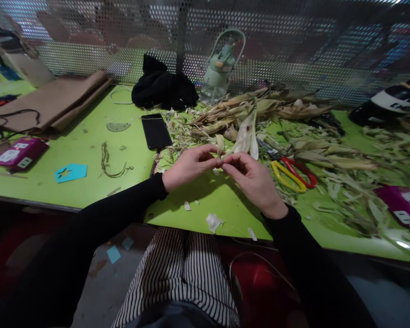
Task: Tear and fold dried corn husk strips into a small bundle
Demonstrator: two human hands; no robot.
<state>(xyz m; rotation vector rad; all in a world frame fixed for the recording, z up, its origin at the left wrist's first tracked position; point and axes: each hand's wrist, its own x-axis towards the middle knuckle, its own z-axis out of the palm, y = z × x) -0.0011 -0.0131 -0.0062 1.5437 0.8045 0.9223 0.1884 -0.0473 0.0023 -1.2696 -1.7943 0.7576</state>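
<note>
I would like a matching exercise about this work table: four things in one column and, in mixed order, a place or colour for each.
Things:
1. phone
2. scissors
3. bottle
4. husk strip

Descriptions:
a. pinched between the left hand and the right hand
b. stands by the mesh wall
c. lies flat, left of both hands
d. red and yellow handles

Pairs: 1-c, 2-d, 3-b, 4-a

The husk leaf [246, 132] at centre is recorded as dry, papery and matt. The table top [89, 173] is found smooth and matt. A glossy finish is noted on the phone [156, 131], glossy plastic on the scissors handles [290, 175]. The far screen [294, 54] is perforated metal; the black bundle [162, 86] is knitted cloth; the far-left sheets [54, 102] are matt brown paper
</note>
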